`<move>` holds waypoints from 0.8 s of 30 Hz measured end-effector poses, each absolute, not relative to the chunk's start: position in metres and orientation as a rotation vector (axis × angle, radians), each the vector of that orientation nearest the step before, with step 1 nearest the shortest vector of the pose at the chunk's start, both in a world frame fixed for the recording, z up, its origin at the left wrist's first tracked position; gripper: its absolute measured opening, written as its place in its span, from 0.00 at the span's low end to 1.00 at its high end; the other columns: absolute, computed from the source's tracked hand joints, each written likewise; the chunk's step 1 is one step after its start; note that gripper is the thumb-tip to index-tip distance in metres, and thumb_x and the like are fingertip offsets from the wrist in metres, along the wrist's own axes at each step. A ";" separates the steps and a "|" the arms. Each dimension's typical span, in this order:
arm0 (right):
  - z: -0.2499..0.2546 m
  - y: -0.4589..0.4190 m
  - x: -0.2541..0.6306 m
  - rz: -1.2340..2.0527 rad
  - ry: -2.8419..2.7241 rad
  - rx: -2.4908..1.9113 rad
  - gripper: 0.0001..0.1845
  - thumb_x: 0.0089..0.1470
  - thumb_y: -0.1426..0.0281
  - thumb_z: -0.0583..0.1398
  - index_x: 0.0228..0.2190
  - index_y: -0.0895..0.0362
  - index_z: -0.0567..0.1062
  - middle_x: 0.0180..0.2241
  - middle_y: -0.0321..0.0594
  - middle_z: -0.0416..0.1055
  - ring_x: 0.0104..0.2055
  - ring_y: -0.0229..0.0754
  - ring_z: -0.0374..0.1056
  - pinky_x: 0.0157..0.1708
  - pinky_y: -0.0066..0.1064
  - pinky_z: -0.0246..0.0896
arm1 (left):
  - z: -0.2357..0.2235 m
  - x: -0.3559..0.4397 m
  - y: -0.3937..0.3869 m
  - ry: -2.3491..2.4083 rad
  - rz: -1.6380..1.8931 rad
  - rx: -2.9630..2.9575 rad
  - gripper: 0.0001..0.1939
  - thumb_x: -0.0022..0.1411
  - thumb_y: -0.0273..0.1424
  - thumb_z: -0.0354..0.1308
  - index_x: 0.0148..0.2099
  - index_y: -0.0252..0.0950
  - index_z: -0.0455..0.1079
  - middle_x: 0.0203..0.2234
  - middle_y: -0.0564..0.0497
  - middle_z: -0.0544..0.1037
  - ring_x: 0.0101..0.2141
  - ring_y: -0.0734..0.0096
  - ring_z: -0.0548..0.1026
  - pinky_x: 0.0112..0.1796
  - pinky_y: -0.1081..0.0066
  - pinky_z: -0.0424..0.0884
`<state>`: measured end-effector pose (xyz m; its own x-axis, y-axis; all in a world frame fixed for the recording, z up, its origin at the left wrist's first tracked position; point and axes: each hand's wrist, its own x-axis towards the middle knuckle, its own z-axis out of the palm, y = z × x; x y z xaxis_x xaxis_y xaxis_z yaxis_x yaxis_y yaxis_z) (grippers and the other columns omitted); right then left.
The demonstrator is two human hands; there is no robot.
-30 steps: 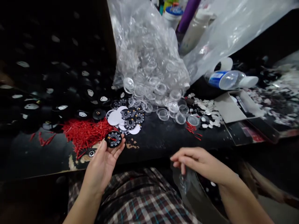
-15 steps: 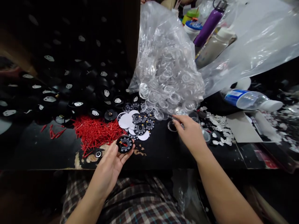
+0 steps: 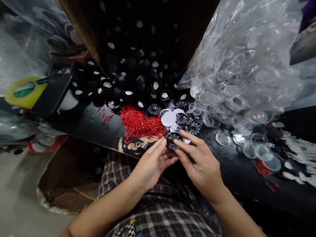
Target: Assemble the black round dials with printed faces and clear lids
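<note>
Black plastic dial (image 3: pixel 172 141), just right of the red needle pile (image 3: pixel 140 124), has its rim pinched in the grip of left hand (image 3: pixel 153 164) and right hand (image 3: pixel 202 164) alike, where uneven finger pressure could tip it loose.

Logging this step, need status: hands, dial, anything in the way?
Left hand holding black dial. Right hand at its edge, partly covering the face. Nothing else blocking; white discs and red needles just beyond.

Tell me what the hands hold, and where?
A round black dial, by its edge: left hand on the left side, right hand on the right.
</note>
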<state>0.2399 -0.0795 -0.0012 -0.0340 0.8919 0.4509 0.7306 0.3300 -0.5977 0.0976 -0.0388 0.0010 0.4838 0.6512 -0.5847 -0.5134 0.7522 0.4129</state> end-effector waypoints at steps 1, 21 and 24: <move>0.000 -0.079 0.239 0.254 -1.780 -1.444 0.19 0.57 0.76 0.59 0.50 0.55 0.71 0.53 0.49 0.68 0.56 0.46 0.64 0.58 0.44 0.60 | 0.001 0.096 -0.038 0.793 0.713 0.207 0.09 0.62 0.33 0.59 0.44 0.37 0.74 0.34 0.50 0.81 0.33 0.73 0.78 0.40 0.70 0.74; 0.011 -0.070 0.242 0.727 -1.420 -1.636 0.14 0.64 0.64 0.50 0.44 0.54 0.72 0.40 0.41 0.73 0.42 0.42 0.70 0.42 0.34 0.64 | -0.003 0.099 -0.046 0.778 0.685 0.620 0.19 0.58 0.31 0.62 0.53 0.41 0.71 0.50 0.49 0.76 0.54 0.57 0.71 0.53 0.60 0.68; 0.010 -0.059 0.238 0.600 -1.515 -1.717 0.20 0.66 0.64 0.45 0.27 0.55 0.70 0.27 0.38 0.70 0.32 0.40 0.66 0.34 0.33 0.58 | -0.004 0.100 -0.049 0.742 0.645 0.791 0.23 0.60 0.31 0.60 0.58 0.45 0.68 0.56 0.52 0.72 0.58 0.61 0.66 0.59 0.63 0.60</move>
<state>0.2384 -0.0587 0.0102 0.1871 0.9734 0.1323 0.6188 -0.0122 -0.7854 0.0999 -0.0487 -0.0040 0.5776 0.7435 -0.3370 -0.2304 0.5446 0.8064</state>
